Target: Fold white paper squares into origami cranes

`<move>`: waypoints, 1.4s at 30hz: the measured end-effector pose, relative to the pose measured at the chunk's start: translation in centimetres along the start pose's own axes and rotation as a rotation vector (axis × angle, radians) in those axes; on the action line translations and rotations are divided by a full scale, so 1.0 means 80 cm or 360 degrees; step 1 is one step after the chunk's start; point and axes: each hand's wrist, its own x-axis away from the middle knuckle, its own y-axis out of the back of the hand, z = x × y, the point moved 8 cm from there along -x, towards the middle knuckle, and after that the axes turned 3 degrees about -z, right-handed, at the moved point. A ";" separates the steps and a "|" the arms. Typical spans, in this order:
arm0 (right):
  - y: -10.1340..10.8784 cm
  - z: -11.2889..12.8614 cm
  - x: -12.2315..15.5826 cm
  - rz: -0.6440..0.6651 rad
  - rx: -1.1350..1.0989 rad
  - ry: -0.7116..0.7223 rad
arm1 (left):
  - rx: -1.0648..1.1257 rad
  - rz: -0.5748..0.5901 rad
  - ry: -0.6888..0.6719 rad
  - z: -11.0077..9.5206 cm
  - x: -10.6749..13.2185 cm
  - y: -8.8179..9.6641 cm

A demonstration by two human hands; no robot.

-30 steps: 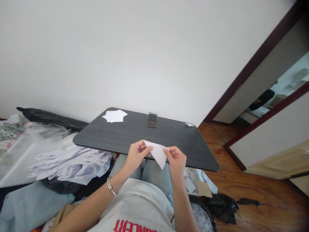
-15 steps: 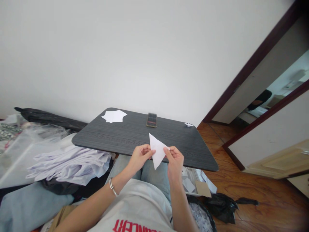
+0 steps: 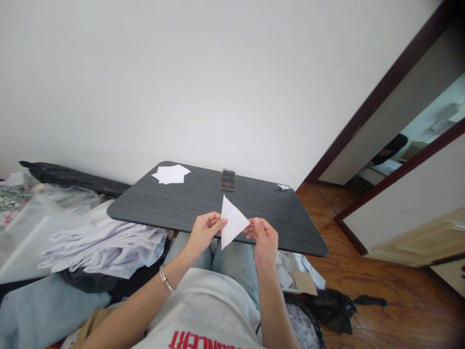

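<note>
A white sheet of paper (image 3: 232, 223), folded into a triangle, is held up over the near edge of the dark table (image 3: 174, 203). My left hand (image 3: 204, 232) pinches its left side between thumb and fingers. At the right corner of the triangle, my right hand (image 3: 264, 237) has its fingertips closed on or against the point; the exact contact is hard to make out. A stack of white paper pieces (image 3: 170, 174) lies at the table's far left. Near the far right corner sits a small folded white paper piece (image 3: 284, 187).
A phone (image 3: 228, 180) lies at the table's back, by the wall. Folded white cloth (image 3: 109, 247) is heaped at the left. Under the table's right side are a box of papers (image 3: 290, 276), a bin of paper scraps (image 3: 303, 325) and a black plastic bag (image 3: 336, 310).
Both hands and the folded paper have shifted slightly; the paper moved left and up. My right thumb has slid from the triangle's face to its right corner.
</note>
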 end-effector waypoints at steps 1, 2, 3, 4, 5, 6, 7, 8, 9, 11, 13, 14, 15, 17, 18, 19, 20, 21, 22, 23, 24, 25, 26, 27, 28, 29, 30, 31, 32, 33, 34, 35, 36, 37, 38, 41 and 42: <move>0.000 0.001 0.000 -0.0003 -0.0003 0.0008 | 0.0003 0.0000 0.0001 -0.001 0.001 -0.001; 0.000 0.002 0.000 0.0005 0.0001 0.0020 | 0.0008 0.0001 0.0001 -0.002 0.002 -0.001; -0.001 0.003 0.001 0.0021 0.0010 0.0035 | 0.0015 0.0004 -0.0002 -0.004 0.002 -0.002; -0.002 0.004 0.002 0.0045 0.0019 0.0048 | 0.0023 0.0008 -0.0006 -0.006 0.003 -0.002; -0.003 0.005 0.002 0.0076 0.0023 0.0056 | 0.0028 0.0015 -0.0009 -0.007 0.004 -0.002; -0.005 0.006 0.003 0.0111 0.0023 0.0060 | 0.0031 0.0022 -0.0010 -0.008 0.004 -0.003; -0.006 0.007 0.004 0.0142 0.0022 0.0060 | 0.0031 0.0029 -0.0008 -0.008 0.004 -0.003; -0.007 0.007 0.004 0.0166 0.0023 0.0061 | 0.0027 0.0036 -0.0006 -0.009 0.004 -0.003; -0.008 0.008 0.005 0.0181 0.0027 0.0062 | 0.0021 0.0043 -0.0003 -0.009 0.004 -0.003; -0.008 0.009 0.005 0.0189 0.0041 0.0066 | 0.0004 0.0063 -0.0003 -0.008 0.003 -0.004; -0.007 0.010 0.005 0.0178 0.0050 0.0067 | -0.0019 0.0087 -0.0015 -0.008 0.002 -0.005; -0.006 0.010 0.005 0.0175 0.0051 0.0066 | -0.0032 0.0098 -0.0026 -0.009 0.002 -0.006; -0.006 0.009 0.004 0.0174 0.0054 0.0066 | -0.0046 0.0107 -0.0037 -0.009 0.002 -0.007; -0.006 0.008 0.004 0.0185 0.0068 0.0060 | -0.0065 0.0114 -0.0056 -0.009 0.001 -0.006; -0.006 0.008 0.003 0.0193 0.0082 0.0056 | -0.0070 0.0113 -0.0060 -0.008 0.001 -0.006; -0.006 0.007 0.003 0.0196 0.0099 0.0053 | -0.0072 0.0112 -0.0060 -0.007 0.001 -0.006; -0.006 0.006 0.003 0.0192 0.0117 0.0053 | -0.0067 0.0111 -0.0056 -0.005 0.001 -0.006; -0.007 0.006 0.004 0.0185 0.0137 0.0056 | -0.0060 0.0117 -0.0049 -0.003 0.001 -0.006; -0.007 0.006 0.004 0.0173 0.0153 0.0061 | -0.0050 0.0129 -0.0038 -0.001 0.001 -0.007; -0.008 0.006 0.005 0.0158 0.0167 0.0065 | -0.0039 0.0147 -0.0023 0.001 0.002 -0.008; -0.009 0.006 0.007 0.0145 0.0178 0.0069 | -0.0031 0.0162 -0.0007 0.004 0.003 -0.010; -0.011 0.006 0.009 0.0138 0.0187 0.0070 | -0.0028 0.0170 0.0012 0.006 0.003 -0.011; -0.013 0.006 0.011 0.0134 0.0196 0.0070 | -0.0033 0.0169 0.0032 0.008 0.004 -0.011; -0.016 0.006 0.013 0.0132 0.0201 0.0070 | -0.0039 0.0156 0.0052 0.010 0.005 -0.011; -0.018 0.006 0.014 0.0130 0.0204 0.0072 | -0.0042 0.0134 0.0068 0.010 0.006 -0.011; -0.019 0.006 0.016 0.0123 0.0207 0.0075 | -0.0038 0.0107 0.0079 0.011 0.006 -0.010; -0.020 0.007 0.017 0.0114 0.0210 0.0079 | -0.0026 0.0083 0.0087 0.011 0.007 -0.009; -0.020 0.007 0.017 0.0102 0.0213 0.0083 | -0.0011 0.0062 0.0091 0.010 0.007 -0.009; -0.020 0.007 0.018 0.0091 0.0215 0.0087 | 0.0002 0.0045 0.0094 0.010 0.008 -0.008; -0.020 0.007 0.018 0.0084 0.0216 0.0089 | 0.0008 0.0034 0.0097 0.010 0.008 -0.008; -0.020 0.007 0.017 0.0082 0.0216 0.0090 | 0.0007 0.0026 0.0099 0.010 0.008 -0.008; -0.020 0.006 0.017 0.0086 0.0213 0.0088 | 0.0001 0.0021 0.0100 0.011 0.007 -0.007; -0.020 0.005 0.016 0.0095 0.0207 0.0085 | -0.0004 0.0016 0.0099 0.011 0.007 -0.007; -0.020 0.004 0.015 0.0106 0.0197 0.0079 | -0.0007 0.0013 0.0095 0.012 0.006 -0.006; -0.019 0.002 0.014 0.0120 0.0185 0.0070 | -0.0007 0.0013 0.0089 0.012 0.005 -0.006; -0.018 -0.003 0.011 0.0174 0.0159 0.0037 | -0.0009 0.0046 0.0080 0.013 0.003 -0.006; -0.018 -0.004 0.010 0.0191 0.0157 0.0029 | -0.0018 0.0061 0.0076 0.014 0.002 -0.007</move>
